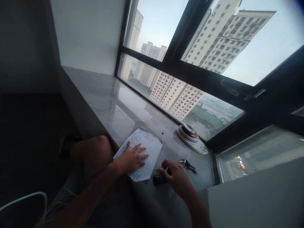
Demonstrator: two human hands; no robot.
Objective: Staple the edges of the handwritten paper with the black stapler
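My left hand lies flat with fingers spread on a white sheet of paper covered in dark marks, on the glossy grey sill. To the right of the sheet, my right hand has its fingers curled in, with a small pale tip showing between them; what it is I cannot make out. Below those fingers a dark, oblong object rests on the sill, partly covered by the hand. Just beyond the right hand lies a bunch of keys.
A stack of round plates or lids stands against the window frame at the right. A small dark square sits beyond the paper. The sill stretches away to the left, its edge beside my bent knee.
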